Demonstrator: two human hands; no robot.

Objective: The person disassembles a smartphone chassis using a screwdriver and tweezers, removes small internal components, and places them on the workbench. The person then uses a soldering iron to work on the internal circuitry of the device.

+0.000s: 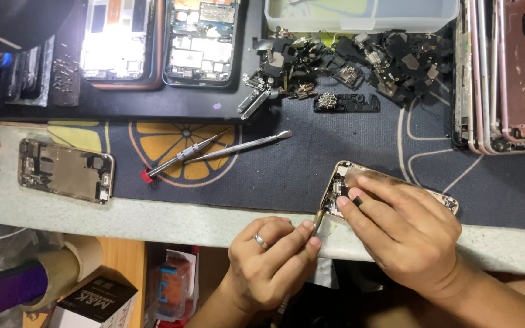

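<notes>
Desk crowded. Along the far edge: two opened phones [159, 39] side by side on a black mat, a clear plastic box [360, 15] to their right, and just in front of it a heap of small black parts [347, 64]. At the far right corner, a stack of pink and silver phone shells [505, 73]. On the dark mat with the orange-slice print [183, 143], a screwdriver with a red cap [183, 155] and a metal pry tool [244, 143] lie near each other, both slanting up to the right, well apart from the hands. Near the left edge lies a second gold phone frame [66, 170], untouched. Nothing stands between the hands and their work.

Gold phone frame [347, 182] sits at the near edge of the desk, right of centre, open side up. Long axis runs from upper left down to lower right; the left end shows, the rest is hidden under the hand.

Right hand [405, 234] lies flat over the frame, palm down, fingers pointing up-left, pressing it to the desk; the fingertips [343, 202] rest on a small black part inside the frame's left end. Forearm comes in from the lower right.

Left hand [271, 261] is curled tight around a thin tool [317, 222], ring on one finger, knuckles up. The tool points up-right, its tip at the frame's near left corner. The hand hangs just off the desk's near edge.
</notes>
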